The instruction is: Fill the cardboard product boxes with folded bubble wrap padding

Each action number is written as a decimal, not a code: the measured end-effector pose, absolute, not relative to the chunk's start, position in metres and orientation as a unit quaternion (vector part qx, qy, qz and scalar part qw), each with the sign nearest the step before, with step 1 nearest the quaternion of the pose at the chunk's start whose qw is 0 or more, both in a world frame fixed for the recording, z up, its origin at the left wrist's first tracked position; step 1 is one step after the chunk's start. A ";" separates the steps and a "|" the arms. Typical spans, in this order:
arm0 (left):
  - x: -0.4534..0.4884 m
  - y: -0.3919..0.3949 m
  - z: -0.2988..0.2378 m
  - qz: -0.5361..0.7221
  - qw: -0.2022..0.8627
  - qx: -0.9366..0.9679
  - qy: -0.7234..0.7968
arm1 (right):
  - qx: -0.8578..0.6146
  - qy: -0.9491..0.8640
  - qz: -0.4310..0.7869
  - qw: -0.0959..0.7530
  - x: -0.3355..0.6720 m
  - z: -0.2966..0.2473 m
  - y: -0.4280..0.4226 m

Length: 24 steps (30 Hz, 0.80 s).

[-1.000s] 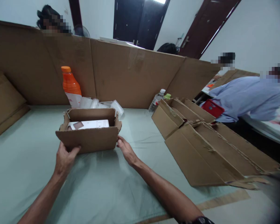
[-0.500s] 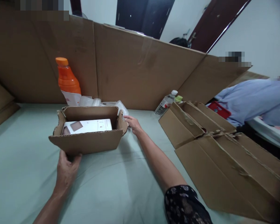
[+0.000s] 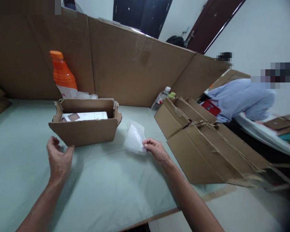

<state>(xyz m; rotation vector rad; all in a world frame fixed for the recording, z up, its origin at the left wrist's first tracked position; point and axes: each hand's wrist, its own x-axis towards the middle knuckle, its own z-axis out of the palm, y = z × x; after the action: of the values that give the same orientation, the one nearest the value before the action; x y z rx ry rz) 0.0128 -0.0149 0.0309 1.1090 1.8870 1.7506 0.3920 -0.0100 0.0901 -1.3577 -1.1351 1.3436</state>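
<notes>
My right hand [image 3: 156, 150] pinches the edge of a clear piece of bubble wrap [image 3: 134, 138], to the right of an open cardboard box [image 3: 89, 132]. Inside that box lies a white printed carton [image 3: 91, 116], its lower part hidden by the front wall. My left hand [image 3: 60, 158] is just in front of the box's lower left corner, fingers apart and curved, holding nothing. Whether its thumb still touches the cardboard I cannot tell.
Behind the box stand an orange bottle [image 3: 63, 75] and clear plastic packing [image 3: 83, 95]. A water bottle [image 3: 160, 99] and several open cardboard boxes [image 3: 195, 151] are at the right. A tall cardboard wall [image 3: 135, 67] closes the back. Beyond, a person in a light blue shirt [image 3: 239, 96] leans over.
My right hand has come away from the box's right end, bringing bubble wrap toward me and to the right. My left hand has loosened from the box. The view has turned right.
</notes>
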 end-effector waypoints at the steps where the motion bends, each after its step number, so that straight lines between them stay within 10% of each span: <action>1: 0.013 -0.024 0.037 0.617 0.149 0.383 0.671 | -0.545 -0.458 0.557 0.427 0.392 0.089 -0.029; 13: 0.074 -0.192 0.033 0.335 0.168 0.754 0.538 | -0.486 -0.340 0.725 0.351 0.356 0.068 -0.160; 24: 0.112 -0.205 0.021 0.338 0.109 0.834 0.422 | -0.502 -0.393 0.660 0.398 0.342 0.056 -0.205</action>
<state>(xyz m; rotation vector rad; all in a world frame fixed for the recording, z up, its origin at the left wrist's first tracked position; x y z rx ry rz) 0.1123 -0.2046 0.0208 2.4533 1.2401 0.9945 0.3418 -0.2048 0.0563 -1.2724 -0.9955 1.6705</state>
